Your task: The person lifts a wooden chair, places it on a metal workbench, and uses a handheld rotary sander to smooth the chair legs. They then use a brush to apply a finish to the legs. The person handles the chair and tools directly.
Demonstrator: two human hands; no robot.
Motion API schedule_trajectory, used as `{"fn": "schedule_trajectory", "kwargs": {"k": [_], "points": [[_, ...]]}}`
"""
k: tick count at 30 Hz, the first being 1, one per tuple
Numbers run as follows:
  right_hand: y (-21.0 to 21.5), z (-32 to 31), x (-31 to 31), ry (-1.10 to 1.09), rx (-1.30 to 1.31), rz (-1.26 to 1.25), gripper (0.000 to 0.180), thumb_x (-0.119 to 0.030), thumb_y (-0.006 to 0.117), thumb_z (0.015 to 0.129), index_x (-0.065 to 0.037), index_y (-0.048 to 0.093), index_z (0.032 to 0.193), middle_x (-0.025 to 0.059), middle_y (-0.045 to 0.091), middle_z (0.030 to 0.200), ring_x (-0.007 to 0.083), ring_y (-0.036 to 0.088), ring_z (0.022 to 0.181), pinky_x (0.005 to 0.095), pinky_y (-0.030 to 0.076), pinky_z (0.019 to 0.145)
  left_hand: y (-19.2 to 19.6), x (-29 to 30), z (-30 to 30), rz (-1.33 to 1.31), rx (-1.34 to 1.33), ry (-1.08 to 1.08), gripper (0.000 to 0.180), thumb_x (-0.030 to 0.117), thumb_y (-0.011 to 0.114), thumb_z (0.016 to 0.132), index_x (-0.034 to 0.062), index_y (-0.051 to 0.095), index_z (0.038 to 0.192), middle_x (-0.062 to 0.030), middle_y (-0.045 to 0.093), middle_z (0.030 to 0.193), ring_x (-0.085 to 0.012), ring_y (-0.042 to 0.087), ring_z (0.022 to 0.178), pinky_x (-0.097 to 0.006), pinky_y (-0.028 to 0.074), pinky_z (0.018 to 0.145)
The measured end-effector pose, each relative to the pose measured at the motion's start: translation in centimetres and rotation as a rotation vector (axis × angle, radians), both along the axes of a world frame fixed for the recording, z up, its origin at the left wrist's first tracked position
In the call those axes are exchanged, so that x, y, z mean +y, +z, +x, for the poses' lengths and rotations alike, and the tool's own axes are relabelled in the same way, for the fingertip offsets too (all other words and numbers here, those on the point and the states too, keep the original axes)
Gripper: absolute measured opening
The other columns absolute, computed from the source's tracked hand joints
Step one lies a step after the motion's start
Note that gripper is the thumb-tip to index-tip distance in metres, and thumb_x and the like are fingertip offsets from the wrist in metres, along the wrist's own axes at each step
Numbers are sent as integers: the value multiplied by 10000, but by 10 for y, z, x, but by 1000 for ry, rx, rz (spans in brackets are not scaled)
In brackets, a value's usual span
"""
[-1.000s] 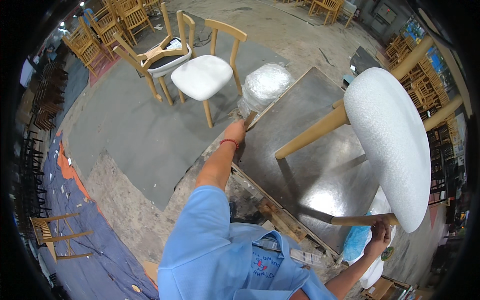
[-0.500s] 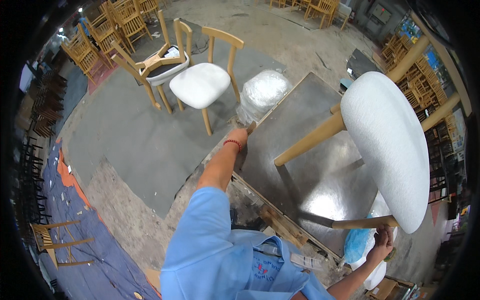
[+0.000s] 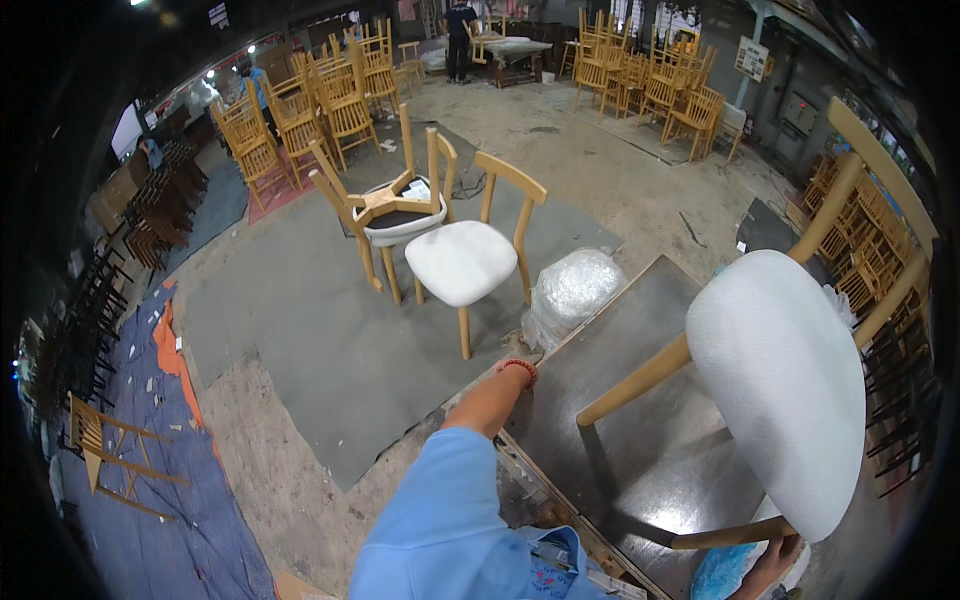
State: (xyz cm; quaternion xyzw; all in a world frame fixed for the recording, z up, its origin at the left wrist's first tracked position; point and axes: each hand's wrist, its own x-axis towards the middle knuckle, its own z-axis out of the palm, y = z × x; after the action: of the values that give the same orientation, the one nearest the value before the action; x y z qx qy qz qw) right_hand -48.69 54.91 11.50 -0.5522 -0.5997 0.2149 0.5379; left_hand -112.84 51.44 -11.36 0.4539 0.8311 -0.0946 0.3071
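A chair with a white padded seat and light wooden legs stands on a dark, shiny tabletop at my right. My right hand is at the top of its near leg, just under the seat, with its fingers closed there. My left arm, in a blue sleeve, reaches forward to the tabletop's left edge. Of my left hand little shows beyond a red bead bracelet; its fingers are hidden. A blue plastic-wrapped bundle lies beside the right hand, partly covered.
Another white-seated chair stands on grey sheeting, beside an upturned chair. A clear plastic-wrapped bundle sits by the table's far left corner. Stacked wooden chairs and a person are farther back.
The view has tilted up, bringing the far room and a person into sight. My left hand's brown object no longer shows. The right hand stays at the chair leg.
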Motion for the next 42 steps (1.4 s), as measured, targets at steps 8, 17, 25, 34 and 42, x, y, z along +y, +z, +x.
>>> {"fn": "schedule_trajectory", "kwargs": {"k": [8, 17, 25, 34, 42], "points": [[-16, -15, 45, -25, -35, 54, 509, -239, 539, 965, 81, 460, 1354, 210, 563, 1308, 307, 551, 1193, 389, 433, 992, 268, 6, 149, 1118, -897, -222, 623, 299, 689, 880, -12, 455, 1367, -204, 527, 1377, -298, 512, 1264, -375, 407, 1057], [-8, -40, 48, -47, 104, 230, 454, -218, 546, 947, 104, 532, 1266, 218, 606, 1239, 312, 584, 1135, 401, 444, 972, 280, 62, 187, 1523, -638, 95, 392, 110, 716, 809, -38, 618, 1158, -181, 681, 1133, -267, 646, 1047, -348, 495, 899], [-39, -23, 20, -133, 56, 338, 476, -254, 617, 905, 92, 558, 1227, 213, 623, 1208, 307, 600, 1103, 401, 431, 991, 271, 12, 191, 1704, -672, 111, 274, 93, 718, 783, -27, 677, 1025, -148, 719, 975, -210, 677, 917, -336, 521, 820], [10, 67, -141, -14, -805, 5, 509, -100, 599, 867, 40, 499, 1346, 204, 566, 1330, 324, 533, 1240, 395, 422, 1037, 142, -102, 189, 1658, -941, -25, 378, 178, 675, 882, -31, 607, 1189, -130, 676, 1124, -219, 653, 1000, -341, 529, 849], [351, -108, -236, 276, 228, 512, 720, -434, 524, 984, -76, 225, 1532, 239, 483, 1408, 329, 586, 1200, 427, 561, 878, 138, -182, 225, 1452, -1037, -198, 465, 175, 653, 906, -19, 520, 1307, -163, 627, 1238, -248, 626, 1106, -364, 547, 874]]}}
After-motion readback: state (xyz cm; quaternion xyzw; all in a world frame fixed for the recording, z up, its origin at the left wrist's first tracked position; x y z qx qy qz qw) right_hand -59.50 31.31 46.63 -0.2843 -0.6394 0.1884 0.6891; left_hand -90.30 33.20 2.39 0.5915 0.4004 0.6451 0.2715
